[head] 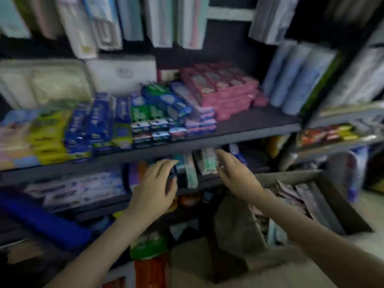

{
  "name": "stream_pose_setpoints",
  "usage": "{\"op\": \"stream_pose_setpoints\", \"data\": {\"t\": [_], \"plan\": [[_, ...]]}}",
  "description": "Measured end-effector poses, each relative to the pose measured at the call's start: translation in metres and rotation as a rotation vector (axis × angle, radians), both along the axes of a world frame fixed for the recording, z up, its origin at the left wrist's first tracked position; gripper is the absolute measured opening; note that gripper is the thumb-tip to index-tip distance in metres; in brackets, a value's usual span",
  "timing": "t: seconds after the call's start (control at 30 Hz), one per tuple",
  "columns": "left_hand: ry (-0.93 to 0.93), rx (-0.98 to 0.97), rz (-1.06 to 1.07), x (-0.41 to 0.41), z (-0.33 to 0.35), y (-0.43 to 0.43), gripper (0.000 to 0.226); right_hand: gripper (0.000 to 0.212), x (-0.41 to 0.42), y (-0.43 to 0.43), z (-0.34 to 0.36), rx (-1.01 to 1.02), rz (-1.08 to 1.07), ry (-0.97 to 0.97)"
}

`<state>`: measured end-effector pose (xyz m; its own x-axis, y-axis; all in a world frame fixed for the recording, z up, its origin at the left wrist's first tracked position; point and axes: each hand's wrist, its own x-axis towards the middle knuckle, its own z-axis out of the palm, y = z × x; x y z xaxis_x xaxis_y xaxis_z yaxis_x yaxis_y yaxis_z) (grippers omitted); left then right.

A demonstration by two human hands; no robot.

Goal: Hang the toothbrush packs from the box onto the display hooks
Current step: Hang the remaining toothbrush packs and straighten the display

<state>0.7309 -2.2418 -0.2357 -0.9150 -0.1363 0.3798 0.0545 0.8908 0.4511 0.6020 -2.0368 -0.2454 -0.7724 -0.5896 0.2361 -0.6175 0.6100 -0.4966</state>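
- The left hand [153, 188] reaches in below the front edge of the dark shelf board [249, 125], back of the hand up and fingers loosely curved and spread. The fingertips meet something dark just left of the hanging packs, but the picture is too smeared to tell whether the hand grips it.
- The right hand [234, 173] is stretched forward beside it with the fingers fairly straight. They lie against the right edge of a pale green and white toothbrush pack [207, 163]. The thumb is hidden, so a pinch cannot be told from a plain touch.
- That pack hangs upright under the shelf board, between the two hands. Just to its left hangs a second slim pack in white and teal [190, 171], tilted a little.
- The open brown cardboard box [295, 176] stands on the floor at the lower right, below the right forearm. More flat packs [291, 198] lie loose inside it — their print is unreadable.
- On top of the shelf board stand rows of cartons: blue ones [97, 121] toward the left end, green ones [143, 113] in the middle, and a stack of pink ones [224, 90] toward the right end.
- Above, long pale carded packs [158, 19] hang in a row along the top of the display.
- On a lower shelf, left of the left hand, a dark tray holds blue-and-white flat packs [76, 190] lying on their backs.
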Motion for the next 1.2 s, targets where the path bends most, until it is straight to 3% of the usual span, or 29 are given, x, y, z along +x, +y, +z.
{"op": "stream_pose_setpoints", "data": {"t": [0.23,0.37,0.57,0.7,0.87,0.97,1.07,1.2], "plan": [[-0.438,0.049,-0.242,-0.076,-0.080,0.165,0.040,0.069,-0.064,0.237,-0.111,0.283,-0.365,-0.376],[-0.669,0.054,-0.231,-0.129,-0.142,0.264,0.044,0.067,-0.103,0.313,-0.176,0.543,-0.263,-0.416],[-0.957,-0.022,-0.184,-0.182,-0.247,0.364,0.049,0.066,-0.144,0.337,-0.224,0.810,0.184,-0.238],[-1.002,-0.124,-0.076,-0.181,-0.272,0.380,0.063,0.054,-0.154,0.326,-0.258,0.838,0.535,0.135],[-1.008,-0.318,-0.040,-0.181,-0.278,0.383,0.068,0.040,-0.163,0.319,-0.255,0.852,0.518,0.285],[-0.876,-0.357,-0.006,-0.189,-0.278,0.383,0.065,0.040,-0.168,0.312,-0.260,0.895,0.537,0.293],[-0.955,-0.374,-0.028,-0.194,-0.276,0.384,0.056,0.029,-0.173,0.310,-0.264,0.949,0.610,0.417],[-1.065,-0.304,0.043,-0.198,-0.271,0.382,0.049,0.013,-0.181,0.312,-0.248,0.913,0.663,0.419]]}}
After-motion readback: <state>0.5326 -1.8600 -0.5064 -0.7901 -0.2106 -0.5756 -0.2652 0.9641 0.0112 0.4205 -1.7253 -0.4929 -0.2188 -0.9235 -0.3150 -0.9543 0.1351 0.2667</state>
